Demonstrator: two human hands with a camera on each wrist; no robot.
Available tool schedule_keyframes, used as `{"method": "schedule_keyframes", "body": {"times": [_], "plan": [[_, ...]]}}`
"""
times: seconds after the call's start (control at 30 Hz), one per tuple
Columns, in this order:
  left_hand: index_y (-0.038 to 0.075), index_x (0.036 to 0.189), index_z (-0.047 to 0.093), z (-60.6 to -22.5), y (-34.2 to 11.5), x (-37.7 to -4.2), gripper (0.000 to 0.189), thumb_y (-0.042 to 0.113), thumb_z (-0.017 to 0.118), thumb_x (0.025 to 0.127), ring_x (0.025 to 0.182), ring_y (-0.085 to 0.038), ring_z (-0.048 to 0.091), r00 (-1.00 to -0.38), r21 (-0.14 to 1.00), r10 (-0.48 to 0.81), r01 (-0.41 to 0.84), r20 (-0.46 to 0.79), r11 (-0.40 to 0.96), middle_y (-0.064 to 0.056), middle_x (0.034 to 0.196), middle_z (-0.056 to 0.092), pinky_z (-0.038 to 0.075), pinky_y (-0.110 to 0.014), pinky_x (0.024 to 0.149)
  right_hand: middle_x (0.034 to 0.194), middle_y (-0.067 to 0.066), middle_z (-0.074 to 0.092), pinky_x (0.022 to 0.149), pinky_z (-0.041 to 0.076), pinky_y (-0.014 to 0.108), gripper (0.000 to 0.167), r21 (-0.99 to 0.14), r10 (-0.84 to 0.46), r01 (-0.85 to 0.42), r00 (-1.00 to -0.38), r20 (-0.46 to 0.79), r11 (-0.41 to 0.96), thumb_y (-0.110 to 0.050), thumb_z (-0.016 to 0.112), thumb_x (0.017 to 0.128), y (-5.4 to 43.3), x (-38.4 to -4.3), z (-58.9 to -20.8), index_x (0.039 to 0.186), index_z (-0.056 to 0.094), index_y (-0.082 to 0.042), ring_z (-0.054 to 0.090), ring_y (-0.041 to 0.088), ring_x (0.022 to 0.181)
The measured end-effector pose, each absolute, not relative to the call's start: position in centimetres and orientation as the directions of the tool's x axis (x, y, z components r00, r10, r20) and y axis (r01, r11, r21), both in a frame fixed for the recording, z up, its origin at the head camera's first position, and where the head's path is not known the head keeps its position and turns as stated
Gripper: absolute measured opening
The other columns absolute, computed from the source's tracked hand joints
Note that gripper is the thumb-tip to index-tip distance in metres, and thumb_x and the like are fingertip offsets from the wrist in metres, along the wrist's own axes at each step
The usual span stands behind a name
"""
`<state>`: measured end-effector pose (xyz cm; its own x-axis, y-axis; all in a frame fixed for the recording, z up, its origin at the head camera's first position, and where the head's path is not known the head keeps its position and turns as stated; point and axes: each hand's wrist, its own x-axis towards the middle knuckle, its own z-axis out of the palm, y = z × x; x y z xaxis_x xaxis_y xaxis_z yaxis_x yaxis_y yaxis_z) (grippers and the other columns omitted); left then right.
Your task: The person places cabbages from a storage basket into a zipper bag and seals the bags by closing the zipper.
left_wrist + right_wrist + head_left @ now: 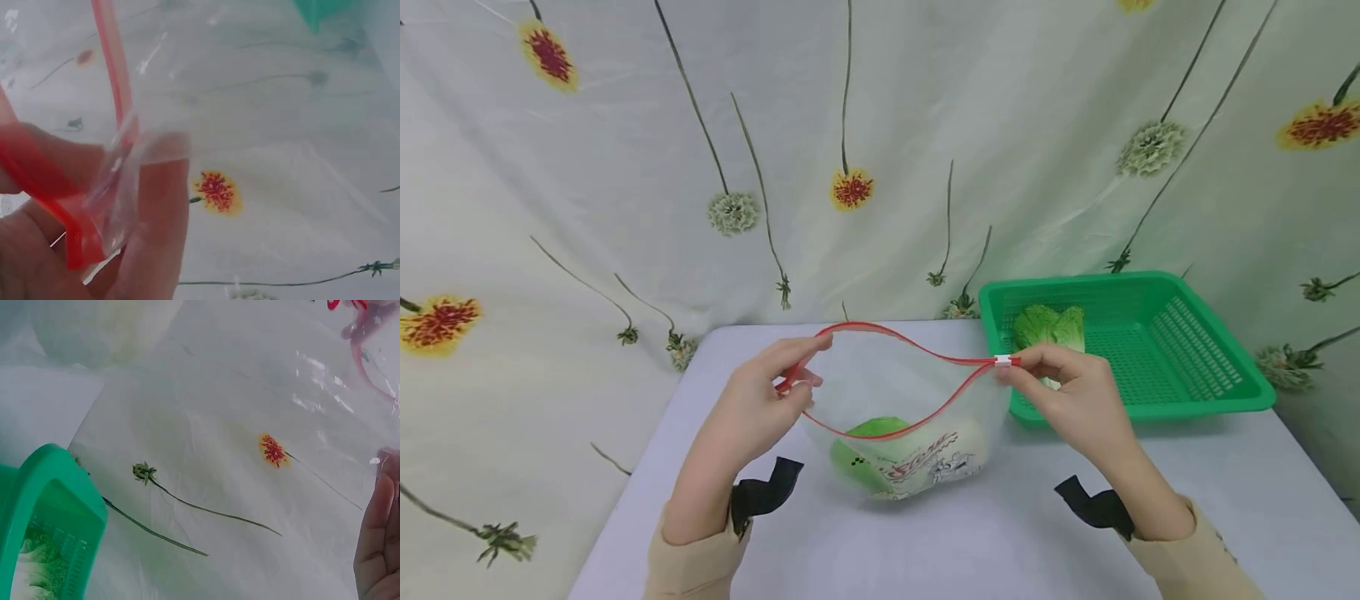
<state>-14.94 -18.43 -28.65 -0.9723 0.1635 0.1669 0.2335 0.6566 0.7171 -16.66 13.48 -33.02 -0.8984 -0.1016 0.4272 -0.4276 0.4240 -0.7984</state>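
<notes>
A clear zip bag (pixel 917 467) with a red-edged mouth hangs between both hands, its mouth spread apart. Inside lies a leafy vegetable with a green top (pixel 859 468) and a pale lower end; printing on the bag covers part of it. My left hand (pixel 767 396) grips the left corner of the mouth, fingers and thumb set apart along the red rim (pixel 115 69). At the other corner, my right hand (pixel 1067 392) pinches the bag's end beside the white slider (pixel 1003 361). In the right wrist view only some right fingers (pixel 378 537) show.
Behind my right hand stands a green plastic basket (pixel 1195 408) with a leafy head of lettuce or cabbage (pixel 1037 325) at its left end. The white table (pixel 760 533) meets a flower-printed cloth (pixel 880 250) at its back edge.
</notes>
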Motion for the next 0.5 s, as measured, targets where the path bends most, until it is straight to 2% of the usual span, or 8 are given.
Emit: {"method": "schedule_keyframes", "body": {"times": [0.17,0.3,0.4,0.5], "plan": [[0.013,0.141,0.054,-29.7,-18.4,-14.9,0.054,-0.003,0.054,0.09,0.095,-0.016,0.068,-0.961,0.688,0.241,0.268,0.139,0.674,-0.006,0.137,0.059,0.052,-0.025,0.075,0.085,-0.003,0.074,0.06,0.049,0.024,0.004,-0.794,-0.14,-0.372,-0.926,0.349,0.481,-0.02,0.077,0.086,14.0,-16.8,-33.5,0.085,0.075,-0.017,0.065,0.002,0.077],[0.013,0.141,0.054,-30.2,-18.3,-14.8,0.055,-0.003,0.055,0.089,0.097,-0.016,0.07,-0.961,0.714,0.233,0.266,0.146,0.648,-0.008,0.137,0.059,0.051,-0.022,0.068,0.085,-0.005,0.074,0.059,0.049,0.024,0.003,-0.783,-0.172,-0.379,-0.925,0.339,0.494,-0.02,0.076,0.087,14.6,-17.0,-33.9,0.086,0.074,-0.017,0.066,0.003,0.077],[0.015,0.14,0.056,-30.3,-18.2,-14.8,0.054,-0.001,0.057,0.089,0.101,-0.017,0.068,-0.959,0.711,0.223,0.278,0.173,0.646,-0.005,0.136,0.059,0.049,-0.022,0.068,0.087,-0.007,0.073,0.062,0.051,0.024,0.004,-0.781,-0.205,-0.401,-0.916,0.345,0.479,-0.02,0.075,0.087,15.0,-17.1,-33.9,0.091,0.075,-0.019,0.066,0.003,0.078],[0.016,0.138,0.058,-30.6,-18.1,-14.8,0.051,0.001,0.062,0.089,0.106,-0.018,0.063,-0.956,0.7,0.212,0.294,0.204,0.651,-0.002,0.135,0.061,0.049,-0.023,0.072,0.096,-0.009,0.072,0.07,0.054,0.023,0.016,-0.795,-0.293,-0.439,-0.894,0.339,0.419,-0.016,0.074,0.088,16.0,-17.6,-34.0,0.105,0.074,-0.018,0.067,0.005,0.083]]}}
